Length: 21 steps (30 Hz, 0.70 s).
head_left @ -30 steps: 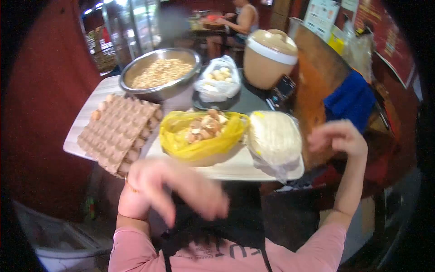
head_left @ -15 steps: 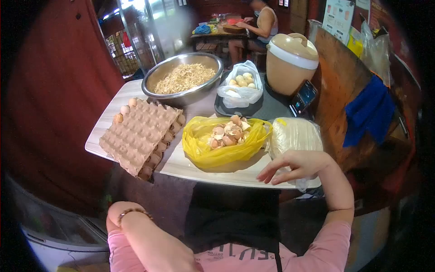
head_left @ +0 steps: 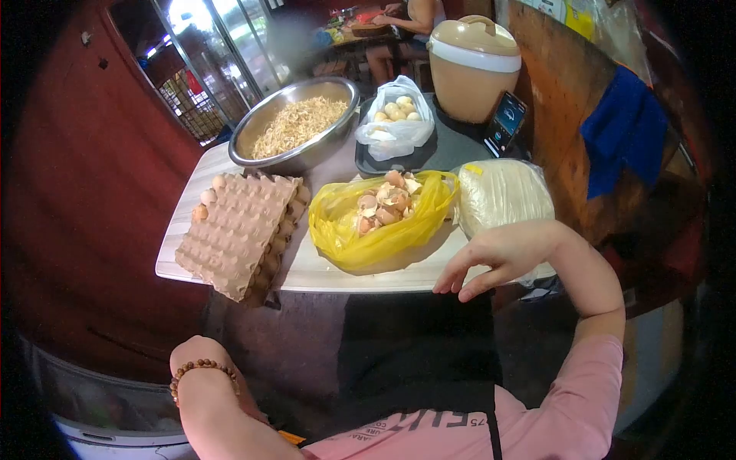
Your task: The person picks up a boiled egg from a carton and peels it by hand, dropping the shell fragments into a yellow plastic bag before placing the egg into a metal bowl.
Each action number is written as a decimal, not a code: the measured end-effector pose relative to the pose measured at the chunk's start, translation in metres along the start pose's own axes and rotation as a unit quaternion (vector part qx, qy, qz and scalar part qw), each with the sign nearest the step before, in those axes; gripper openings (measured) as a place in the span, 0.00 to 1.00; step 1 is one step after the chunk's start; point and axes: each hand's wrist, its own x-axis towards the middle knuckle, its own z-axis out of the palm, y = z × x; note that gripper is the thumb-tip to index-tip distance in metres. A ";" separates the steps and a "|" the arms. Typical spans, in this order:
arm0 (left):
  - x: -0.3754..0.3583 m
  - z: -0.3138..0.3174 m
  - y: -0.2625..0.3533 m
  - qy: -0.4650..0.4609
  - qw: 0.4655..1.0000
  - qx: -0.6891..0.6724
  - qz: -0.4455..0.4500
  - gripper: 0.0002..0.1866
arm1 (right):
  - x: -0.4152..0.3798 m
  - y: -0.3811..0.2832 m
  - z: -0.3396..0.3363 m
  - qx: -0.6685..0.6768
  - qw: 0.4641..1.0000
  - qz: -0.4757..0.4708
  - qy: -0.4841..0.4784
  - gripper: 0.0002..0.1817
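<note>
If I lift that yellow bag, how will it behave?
The yellow bag will probably sag, its thin plastic being loose and crumpled. It's likely light, holding mostly broken eggshells. Those may spill, since the mouth gapes open.

Left one of the hands, fingers mostly hidden; background person cut off at the top

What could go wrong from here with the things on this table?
The egg cartons appear to jut past the table edge, so if the left hand rose into them, they might tip. The eggs at their left edge could then roll. If the right hand snagged the open yellow bag, eggshells might spill.
</note>
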 end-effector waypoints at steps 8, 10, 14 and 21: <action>0.006 0.013 0.018 0.052 0.997 0.057 -0.030 0.17 | 0.000 -0.004 0.000 -0.016 0.999 0.035 0.010 0.21; 0.007 0.015 0.018 0.056 0.996 0.066 -0.026 0.16 | -0.002 -0.009 0.000 -0.018 0.999 0.044 0.015 0.21; 0.011 0.025 0.020 0.099 0.987 0.129 -0.017 0.11 | -0.006 -0.013 -0.001 -0.030 0.998 0.047 0.029 0.20; 0.037 0.034 0.027 0.052 0.956 0.240 0.163 0.15 | -0.010 -0.010 0.000 -0.041 0.996 0.040 0.063 0.19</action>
